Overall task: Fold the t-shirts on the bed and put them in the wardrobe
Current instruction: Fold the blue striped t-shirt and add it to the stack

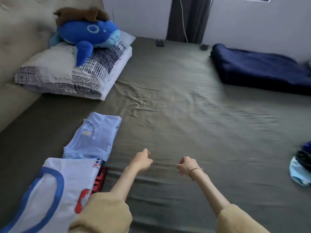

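Fingers (148,153) of both hands curl loosely, holding nothing — clothes pile (301,167) cut off at right.

On the bed (168,101): folded t-shirts (90,140) at eight o'clock, pillow (67,76) at ten, blanket (260,68) at two.
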`<action>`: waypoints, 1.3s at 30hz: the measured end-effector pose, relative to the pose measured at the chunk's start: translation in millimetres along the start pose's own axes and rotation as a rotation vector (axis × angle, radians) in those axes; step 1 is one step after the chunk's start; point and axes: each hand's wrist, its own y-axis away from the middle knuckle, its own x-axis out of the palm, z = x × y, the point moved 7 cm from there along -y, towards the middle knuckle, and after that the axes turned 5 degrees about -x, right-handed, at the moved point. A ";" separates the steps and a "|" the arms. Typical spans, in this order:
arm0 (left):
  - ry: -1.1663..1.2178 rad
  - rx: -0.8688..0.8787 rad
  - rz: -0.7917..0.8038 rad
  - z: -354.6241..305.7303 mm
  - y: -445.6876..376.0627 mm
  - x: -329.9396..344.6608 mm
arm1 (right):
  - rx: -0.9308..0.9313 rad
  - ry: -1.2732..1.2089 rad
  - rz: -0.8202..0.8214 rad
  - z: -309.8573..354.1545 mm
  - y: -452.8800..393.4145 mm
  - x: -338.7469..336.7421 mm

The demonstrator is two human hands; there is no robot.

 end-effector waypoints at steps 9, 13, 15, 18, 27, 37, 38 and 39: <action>0.023 0.237 -0.007 -119.7 4.9 172.8 | 0.102 0.074 -0.227 -205.4 10.6 -74.5; -0.029 0.325 0.021 -164.2 12.3 217.7 | 0.145 0.010 -0.305 -274.6 21.2 -103.9; -0.069 0.372 0.043 -185.5 17.7 239.0 | 0.150 -0.008 -0.318 -301.6 29.9 -115.0; -0.146 0.410 0.046 -214.1 29.4 268.6 | 0.144 -0.046 -0.333 -339.9 40.3 -124.5; -0.463 0.538 0.031 -302.1 77.5 370.1 | 0.064 -0.180 -0.501 -445.1 80.3 -166.1; -0.741 0.733 0.156 -405.8 124.6 503.7 | 0.100 -0.099 -0.855 -555.7 123.0 -257.0; -0.762 0.731 0.153 -409.4 121.2 507.8 | 0.113 -0.090 -0.916 -565.1 128.4 -269.1; -0.778 0.725 0.156 -408.2 118.1 508.0 | 0.125 -0.066 -0.960 -569.4 131.3 -277.8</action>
